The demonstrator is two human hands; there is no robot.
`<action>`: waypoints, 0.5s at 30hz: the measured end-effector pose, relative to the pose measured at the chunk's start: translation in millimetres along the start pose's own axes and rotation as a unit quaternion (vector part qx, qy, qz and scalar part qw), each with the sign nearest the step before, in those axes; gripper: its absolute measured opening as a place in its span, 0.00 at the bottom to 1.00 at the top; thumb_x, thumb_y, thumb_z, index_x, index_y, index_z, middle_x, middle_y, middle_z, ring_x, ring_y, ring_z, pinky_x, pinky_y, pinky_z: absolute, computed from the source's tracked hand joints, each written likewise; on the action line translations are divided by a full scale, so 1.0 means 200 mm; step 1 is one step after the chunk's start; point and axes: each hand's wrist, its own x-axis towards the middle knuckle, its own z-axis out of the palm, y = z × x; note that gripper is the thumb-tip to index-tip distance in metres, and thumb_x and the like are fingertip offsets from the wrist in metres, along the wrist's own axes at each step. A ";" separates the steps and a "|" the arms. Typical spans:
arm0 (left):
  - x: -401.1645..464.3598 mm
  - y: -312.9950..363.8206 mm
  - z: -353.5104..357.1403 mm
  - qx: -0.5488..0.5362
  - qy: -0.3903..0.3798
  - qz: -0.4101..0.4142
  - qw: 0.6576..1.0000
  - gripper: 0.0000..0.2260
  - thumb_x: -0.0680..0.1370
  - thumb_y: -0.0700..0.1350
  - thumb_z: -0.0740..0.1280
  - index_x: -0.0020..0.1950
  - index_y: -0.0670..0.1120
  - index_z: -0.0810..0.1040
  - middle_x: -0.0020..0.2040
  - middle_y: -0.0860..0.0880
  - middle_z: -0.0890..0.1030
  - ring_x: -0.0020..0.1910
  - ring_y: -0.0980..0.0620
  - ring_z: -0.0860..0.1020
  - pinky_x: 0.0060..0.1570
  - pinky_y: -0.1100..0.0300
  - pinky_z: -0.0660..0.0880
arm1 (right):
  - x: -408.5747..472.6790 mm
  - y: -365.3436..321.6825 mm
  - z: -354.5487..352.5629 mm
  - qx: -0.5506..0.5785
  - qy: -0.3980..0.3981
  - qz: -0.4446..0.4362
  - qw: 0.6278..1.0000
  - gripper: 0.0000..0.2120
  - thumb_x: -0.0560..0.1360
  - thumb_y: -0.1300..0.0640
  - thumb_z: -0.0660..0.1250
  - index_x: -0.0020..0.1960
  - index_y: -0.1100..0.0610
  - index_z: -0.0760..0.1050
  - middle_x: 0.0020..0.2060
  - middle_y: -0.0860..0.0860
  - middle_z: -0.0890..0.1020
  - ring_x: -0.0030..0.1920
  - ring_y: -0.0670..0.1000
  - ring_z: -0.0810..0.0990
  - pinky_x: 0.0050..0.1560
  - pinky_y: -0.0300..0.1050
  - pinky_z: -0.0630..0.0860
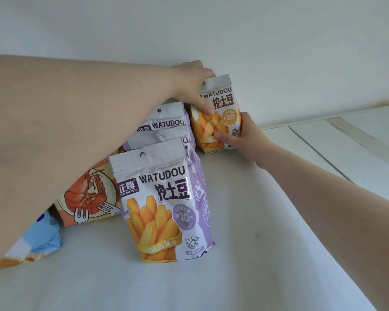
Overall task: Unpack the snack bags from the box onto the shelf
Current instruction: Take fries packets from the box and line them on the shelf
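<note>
At the back of the white shelf [245, 221], an orange WATUDOU potato-stick bag [220, 108] stands upright against the wall. The left hand [193, 84] grips its top corner; the right hand [245, 138] clasps its lower right edge. Purple WATUDOU bags [166, 198] stand in a row just beside it.

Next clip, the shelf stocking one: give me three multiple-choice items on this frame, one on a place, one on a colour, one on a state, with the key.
1. Where does the orange-trimmed bag stand?
A. at the back by the wall
B. front edge
C. in a box

2. Side panel colour of the nearest WATUDOU bag?
A. green
B. purple
C. red

3. What holds the orange-trimmed bag?
A. nothing
B. left hand only
C. both hands

Key: A, it stands upright against the white wall; B, its right side shows purple; C, the left hand grips its top and the right hand its lower side.
</note>
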 end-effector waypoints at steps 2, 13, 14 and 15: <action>0.00 0.00 0.00 -0.007 0.008 0.002 1.000 0.43 0.65 0.63 0.75 0.75 0.49 0.64 0.64 0.43 0.68 0.64 0.43 0.69 0.63 0.49 0.69 | -0.01 0.00 0.00 0.003 0.002 -0.003 1.000 0.36 0.69 0.52 0.78 0.70 0.56 0.62 0.60 0.49 0.78 0.60 0.50 0.78 0.62 0.53 0.77; -0.06 0.00 -0.06 0.008 0.028 -0.004 1.000 0.46 0.64 0.66 0.72 0.77 0.50 0.60 0.70 0.43 0.66 0.69 0.42 0.65 0.68 0.48 0.65 | -0.08 -0.09 -0.04 -0.023 0.023 0.009 0.999 0.49 0.68 0.42 0.76 0.78 0.54 0.53 0.72 0.52 0.68 0.71 0.51 0.69 0.69 0.54 0.70; -0.08 0.01 -0.07 0.016 0.032 -0.007 0.999 0.46 0.64 0.67 0.71 0.77 0.51 0.60 0.70 0.43 0.66 0.70 0.42 0.64 0.68 0.47 0.65 | -0.10 -0.11 -0.06 -0.038 0.029 0.013 0.999 0.47 0.69 0.43 0.76 0.78 0.54 0.52 0.74 0.53 0.66 0.72 0.51 0.66 0.71 0.53 0.68; -0.09 0.02 -0.09 0.021 0.035 -0.011 0.999 0.46 0.64 0.67 0.71 0.77 0.51 0.60 0.70 0.43 0.65 0.70 0.41 0.63 0.68 0.46 0.64 | -0.12 -0.13 -0.07 -0.051 0.034 0.015 0.998 0.47 0.70 0.44 0.75 0.78 0.54 0.52 0.74 0.53 0.65 0.73 0.51 0.65 0.71 0.52 0.67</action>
